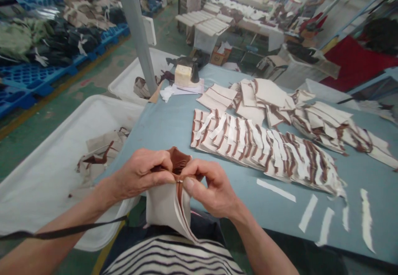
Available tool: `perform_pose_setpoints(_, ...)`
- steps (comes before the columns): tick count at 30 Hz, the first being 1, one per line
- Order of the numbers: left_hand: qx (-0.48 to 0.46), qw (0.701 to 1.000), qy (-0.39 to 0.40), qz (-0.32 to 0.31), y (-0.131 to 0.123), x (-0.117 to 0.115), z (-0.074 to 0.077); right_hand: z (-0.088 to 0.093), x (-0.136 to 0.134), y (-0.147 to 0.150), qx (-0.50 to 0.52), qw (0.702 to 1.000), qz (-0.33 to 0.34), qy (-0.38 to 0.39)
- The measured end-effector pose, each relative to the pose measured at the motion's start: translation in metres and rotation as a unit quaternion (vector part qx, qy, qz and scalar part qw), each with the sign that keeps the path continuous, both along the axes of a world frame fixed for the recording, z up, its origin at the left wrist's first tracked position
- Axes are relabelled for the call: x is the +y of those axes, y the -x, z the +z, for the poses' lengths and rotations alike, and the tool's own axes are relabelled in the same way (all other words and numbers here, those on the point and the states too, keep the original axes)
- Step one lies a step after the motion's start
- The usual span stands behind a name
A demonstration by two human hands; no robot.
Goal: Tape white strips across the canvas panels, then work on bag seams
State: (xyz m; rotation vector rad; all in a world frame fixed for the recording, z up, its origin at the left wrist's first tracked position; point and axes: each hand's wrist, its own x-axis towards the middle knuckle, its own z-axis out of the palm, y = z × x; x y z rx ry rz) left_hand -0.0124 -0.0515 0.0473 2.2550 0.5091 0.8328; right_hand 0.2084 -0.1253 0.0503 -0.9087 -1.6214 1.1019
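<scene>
Between my hands hangs a cream fabric pouch (161, 206) with a brown lining, its mouth tipped toward the table. My left hand (146, 169) pinches the rim on the left side, thumb and fingers closed on the edge. On the other side, my right hand (208, 184) grips the rim with thumb and bent forefinger. Both thumbs meet near a small light-coloured spot at the brown side seam; what it is I cannot make out. The pouch's lower end hangs just above my lap.
A blue-grey table (161, 121) carries a row of cream-and-brown pouches (230, 138) with white strips on them, and more piled pieces (267, 95). Loose white strips (276, 190) lie near its front edge. White bins (40, 163) stand at left, beside a metal post (137, 30).
</scene>
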Motion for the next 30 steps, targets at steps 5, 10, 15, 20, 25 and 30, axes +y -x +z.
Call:
perform_pose_setpoints(5, 0.060, 0.995, 0.041, -0.067, 0.006, -0.005, 0.039, 0.029, 0.001, -0.007, -0.145, 0.974, 0.008, -0.171)
perform_pose_setpoints(10, 0.114, 0.990, 0.039, -0.075, 0.002, -0.009, 0.055, 0.041, -0.002, -0.007, -0.253, 0.936, -0.004, -0.244)
perform_pose_setpoints(15, 0.152, 0.985, -0.001, -0.079, 0.005, -0.017, 0.050, 0.040, -0.008, -0.011, -0.289, 0.929, 0.009, -0.230)
perform_pose_setpoints(20, 0.100, 0.993, -0.015, -0.067, 0.014, -0.029, 0.037, 0.032, -0.005, -0.015, -0.288, 0.942, 0.025, -0.172)
perform_pose_setpoints(25, 0.029, 0.997, 0.012, -0.074, 0.015, -0.048, 0.028, 0.010, 0.012, -0.026, -0.218, 0.960, 0.029, -0.172)
perform_pose_setpoints(30, -0.044, 0.998, 0.019, -0.046, 0.027, -0.054, 0.038, -0.016, 0.014, -0.038, -0.212, 0.952, -0.016, -0.222)
